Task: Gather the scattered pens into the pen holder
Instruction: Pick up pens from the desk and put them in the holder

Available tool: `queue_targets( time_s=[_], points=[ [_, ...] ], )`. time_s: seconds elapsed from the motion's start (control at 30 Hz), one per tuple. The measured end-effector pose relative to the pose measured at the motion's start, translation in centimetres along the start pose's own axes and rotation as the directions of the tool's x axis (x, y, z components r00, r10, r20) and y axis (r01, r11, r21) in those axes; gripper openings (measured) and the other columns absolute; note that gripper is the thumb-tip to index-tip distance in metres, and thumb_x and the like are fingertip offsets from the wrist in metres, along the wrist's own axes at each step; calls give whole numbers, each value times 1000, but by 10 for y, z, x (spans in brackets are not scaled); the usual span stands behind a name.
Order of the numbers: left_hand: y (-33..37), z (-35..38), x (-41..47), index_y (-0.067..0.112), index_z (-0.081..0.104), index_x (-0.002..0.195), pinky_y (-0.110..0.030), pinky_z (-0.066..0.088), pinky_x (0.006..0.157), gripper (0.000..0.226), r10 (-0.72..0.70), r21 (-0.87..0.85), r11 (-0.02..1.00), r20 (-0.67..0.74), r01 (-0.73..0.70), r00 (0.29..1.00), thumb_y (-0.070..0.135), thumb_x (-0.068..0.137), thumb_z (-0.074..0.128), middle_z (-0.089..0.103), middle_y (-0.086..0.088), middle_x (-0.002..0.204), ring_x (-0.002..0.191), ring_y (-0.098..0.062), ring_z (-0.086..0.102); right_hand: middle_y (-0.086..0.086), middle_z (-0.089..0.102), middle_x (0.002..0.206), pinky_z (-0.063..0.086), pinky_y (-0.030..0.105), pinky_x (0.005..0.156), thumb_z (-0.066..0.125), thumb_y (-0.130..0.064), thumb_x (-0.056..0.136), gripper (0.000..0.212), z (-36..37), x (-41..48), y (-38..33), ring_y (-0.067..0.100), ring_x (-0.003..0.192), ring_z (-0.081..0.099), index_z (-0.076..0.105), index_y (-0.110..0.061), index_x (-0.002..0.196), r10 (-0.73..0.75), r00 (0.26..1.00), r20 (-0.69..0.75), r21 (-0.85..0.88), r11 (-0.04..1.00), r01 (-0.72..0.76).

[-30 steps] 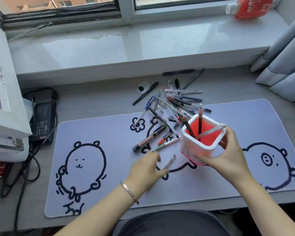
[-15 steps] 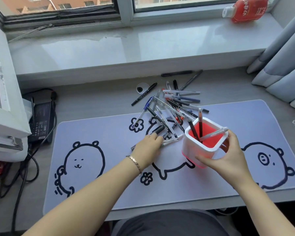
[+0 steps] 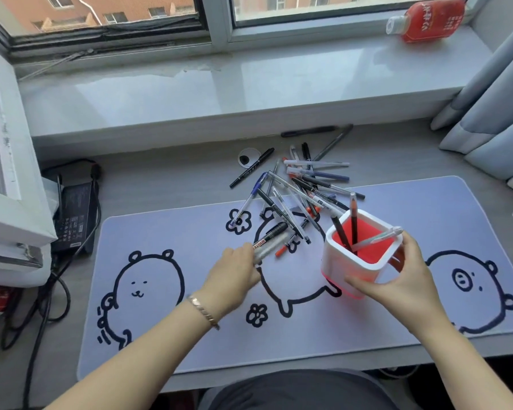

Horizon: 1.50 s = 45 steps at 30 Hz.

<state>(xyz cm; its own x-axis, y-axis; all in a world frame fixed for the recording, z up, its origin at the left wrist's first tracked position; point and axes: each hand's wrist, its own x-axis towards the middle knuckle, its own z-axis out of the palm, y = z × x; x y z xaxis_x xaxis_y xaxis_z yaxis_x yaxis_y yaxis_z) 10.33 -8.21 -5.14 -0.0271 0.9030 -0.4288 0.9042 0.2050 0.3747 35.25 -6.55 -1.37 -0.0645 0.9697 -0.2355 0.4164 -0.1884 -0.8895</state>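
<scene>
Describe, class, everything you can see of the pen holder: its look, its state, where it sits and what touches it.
The pen holder is a squarish cup with rounded corners, white outside, red inside, seemingly plastic, with a reddish base. It is open-topped and tilted toward the camera over the desk mat. The right hand holds it around the near side. Three pens stand inside: two dark ones upright and a pale one leaning across the rim.
</scene>
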Motion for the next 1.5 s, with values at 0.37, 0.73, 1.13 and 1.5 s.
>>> queue_targets(
  time_s=[0.37,0.73,1.13,1.5],
  points=[
    [47,-95,-27,16,39,93,-25,56,77,26,-79,-937,44,-349,-346,934,-6,97,24,64,3,71,76,-14,70,-21,53,111,42,-2,71,90,-21,51,77,33,-4,-17,-22,95,49,42,-50,103,-39,979,201,-48,998,49],
    [73,-71,-18,25,48,108,-39,55,78,37,238,-542,650,-520,-532,820,0,83,61,65,-7,89,79,-17,62,-20,52,118,50,35,90,87,-30,49,88,50,11,-41,12,113,52,43,-31,125,-172,975,143,-104,977,188],
    [62,-57,-2,13,44,130,-33,29,113,36,505,-205,641,-613,-740,608,18,94,43,34,-6,144,137,-18,29,-11,53,121,51,38,89,88,-25,51,86,17,11,-16,8,109,54,43,-40,122,-88,994,70,-118,988,96],
    [23,18,53,11,39,125,-35,39,95,70,-105,-18,994,-86,104,991,54,75,65,46,-8,123,114,-26,42,-28,48,108,36,10,75,89,-11,53,81,-27,20,2,-18,98,45,39,-58,99,2,993,-121,-26,1000,-6]
  ],
)
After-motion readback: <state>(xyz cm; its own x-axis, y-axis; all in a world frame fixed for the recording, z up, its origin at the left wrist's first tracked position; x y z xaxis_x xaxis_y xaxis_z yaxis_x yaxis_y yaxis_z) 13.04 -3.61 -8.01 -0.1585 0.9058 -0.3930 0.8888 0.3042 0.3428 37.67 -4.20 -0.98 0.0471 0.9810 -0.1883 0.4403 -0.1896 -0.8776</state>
